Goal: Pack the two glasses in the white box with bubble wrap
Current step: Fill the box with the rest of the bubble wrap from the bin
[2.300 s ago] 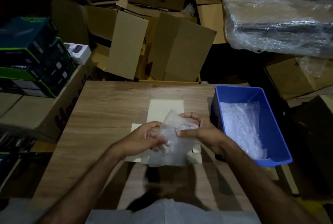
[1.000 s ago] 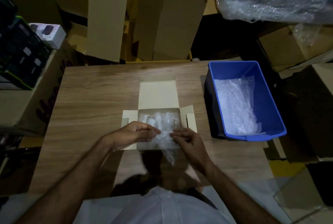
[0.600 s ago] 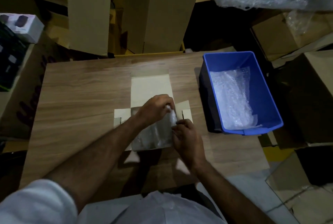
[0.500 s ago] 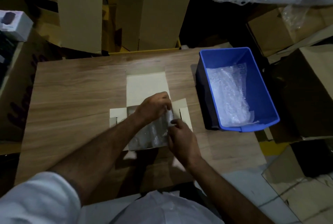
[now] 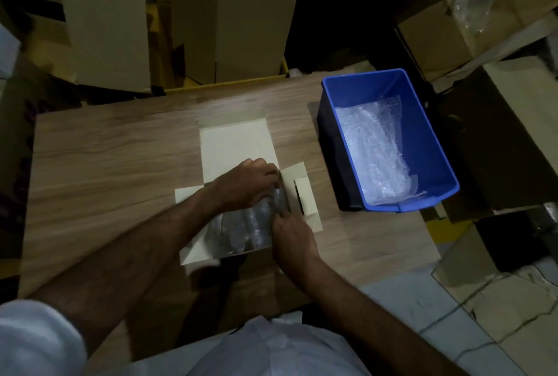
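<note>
Head view, taking the white box (image 5: 238,146) as the landmark: nearest, the right hand (image 5: 291,238) sits at the box's near right corner, its grip closed in a pinch on the bubble wrap (image 5: 244,226). A moment ago both hands held that sheet up above the box; now it lies down inside, spread over the compartment. Past it, the left hand (image 5: 249,183) has crossed over the box, fingers curled on the wrap's far right edge and pressing it in. The glasses are hidden beneath the wrap, so I cannot tell how they lie. Judging from this, the padding is nearly seated and closing the flaps comes next. Farther right of the box on the bench (image 5: 105,164), the blue bin (image 5: 434,140) holds spare wrap.
</note>
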The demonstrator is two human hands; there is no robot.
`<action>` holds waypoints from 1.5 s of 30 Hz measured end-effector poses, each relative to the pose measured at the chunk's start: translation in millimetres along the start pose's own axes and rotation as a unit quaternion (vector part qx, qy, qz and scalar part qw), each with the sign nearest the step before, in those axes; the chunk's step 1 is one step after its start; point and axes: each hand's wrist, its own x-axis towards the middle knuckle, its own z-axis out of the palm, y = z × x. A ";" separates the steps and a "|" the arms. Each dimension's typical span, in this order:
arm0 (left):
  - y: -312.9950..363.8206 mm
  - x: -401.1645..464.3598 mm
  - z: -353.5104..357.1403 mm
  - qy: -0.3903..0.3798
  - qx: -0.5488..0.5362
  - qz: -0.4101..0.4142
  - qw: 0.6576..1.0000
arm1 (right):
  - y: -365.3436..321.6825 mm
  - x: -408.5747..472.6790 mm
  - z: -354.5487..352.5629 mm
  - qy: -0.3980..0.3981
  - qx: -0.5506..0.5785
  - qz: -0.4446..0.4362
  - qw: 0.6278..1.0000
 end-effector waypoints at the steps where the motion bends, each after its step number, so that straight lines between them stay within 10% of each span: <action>1: -1.3 0.6 0.2 -0.006 0.009 0.009 1.000 | -2.0 0.0 -1.0 0.005 0.028 0.009 1.000; 10: -17.4 0.6 4.7 -0.093 0.068 0.036 0.993 | -10.5 5.1 -1.2 -0.005 0.105 0.056 0.993; 21: -9.1 -15.5 9.6 0.005 0.059 0.037 0.998 | -7.7 6.1 1.5 -0.023 0.138 0.045 0.989; 27: 22.4 -36.3 6.8 -0.015 0.048 -0.081 0.995 | 2.8 -9.4 -27.2 0.128 0.133 -0.006 0.983; 37: 121.4 28.3 -26.9 0.136 -0.006 -0.248 0.959 | 113.1 -22.5 -72.9 0.299 0.142 0.034 0.943; 45: 155.9 143.2 -20.8 0.165 0.011 -0.231 0.959 | 241.0 -20.9 -91.0 0.189 0.083 0.056 0.977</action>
